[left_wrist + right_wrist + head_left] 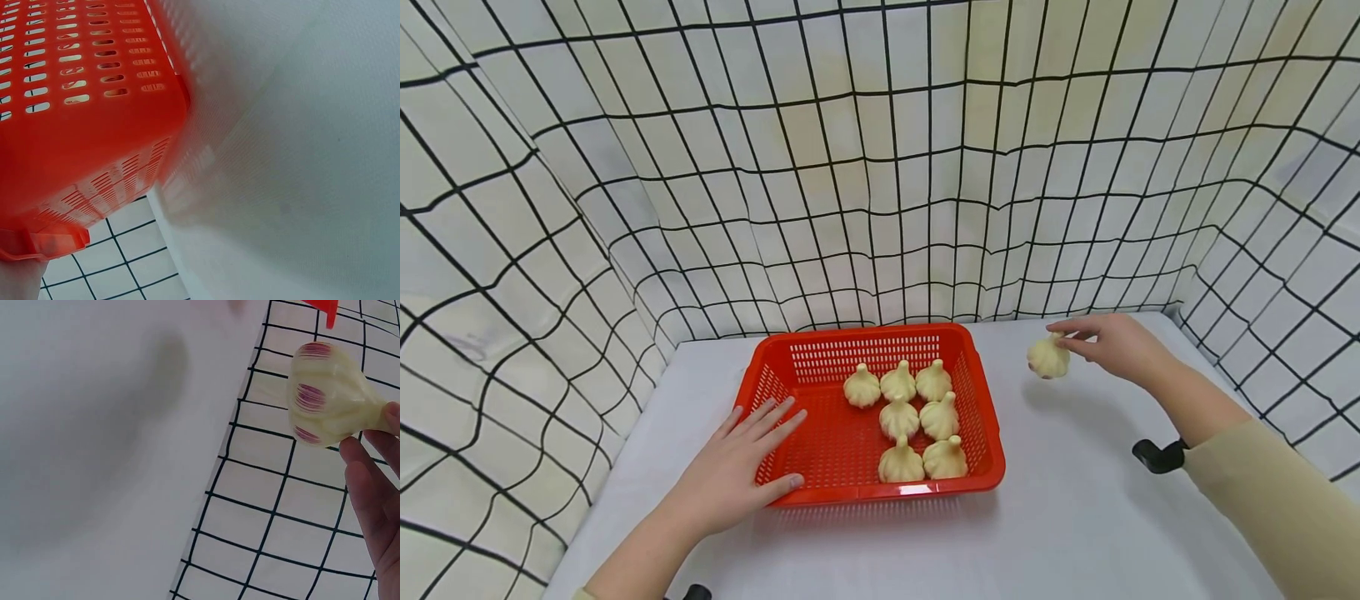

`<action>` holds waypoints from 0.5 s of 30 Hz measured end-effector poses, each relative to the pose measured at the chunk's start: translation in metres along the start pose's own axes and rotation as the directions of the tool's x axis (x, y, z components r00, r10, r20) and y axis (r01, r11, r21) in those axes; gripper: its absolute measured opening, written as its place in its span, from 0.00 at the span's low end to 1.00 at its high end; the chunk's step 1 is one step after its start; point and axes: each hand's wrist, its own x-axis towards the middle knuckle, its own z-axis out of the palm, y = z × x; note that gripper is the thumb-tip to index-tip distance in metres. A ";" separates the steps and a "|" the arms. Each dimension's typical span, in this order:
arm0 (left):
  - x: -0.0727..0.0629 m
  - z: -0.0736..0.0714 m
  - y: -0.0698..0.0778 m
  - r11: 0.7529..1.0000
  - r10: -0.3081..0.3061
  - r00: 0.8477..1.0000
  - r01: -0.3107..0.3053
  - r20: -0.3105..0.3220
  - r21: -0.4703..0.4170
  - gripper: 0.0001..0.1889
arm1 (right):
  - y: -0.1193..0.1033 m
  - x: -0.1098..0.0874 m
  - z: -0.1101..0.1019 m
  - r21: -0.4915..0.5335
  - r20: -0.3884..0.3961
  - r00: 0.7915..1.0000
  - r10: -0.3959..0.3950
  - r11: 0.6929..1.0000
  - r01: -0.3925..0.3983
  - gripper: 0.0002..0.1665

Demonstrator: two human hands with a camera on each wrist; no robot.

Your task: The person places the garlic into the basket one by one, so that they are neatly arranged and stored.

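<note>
Left hand [733,475] lies flat, steadying the red basket [820,500]; right hand [1112,343] pinches a garlic bulb [1048,357] right of it, best lowered gently into the basket's empty left side.

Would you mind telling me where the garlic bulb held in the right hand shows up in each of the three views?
Head: the garlic bulb hangs right of the red basket, pinched by the right hand.
Left wrist: not in view; only the basket's corner and the table.
Right wrist: upper right, at the fingertips.
Shared landmark: the red basket.
</note>
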 end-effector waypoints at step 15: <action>0.001 -0.002 0.002 1.000 0.003 1.000 -0.003 0.002 -0.007 0.42 | -0.056 0.031 -0.003 -0.006 -0.032 0.994 -0.105 0.994 0.105 0.19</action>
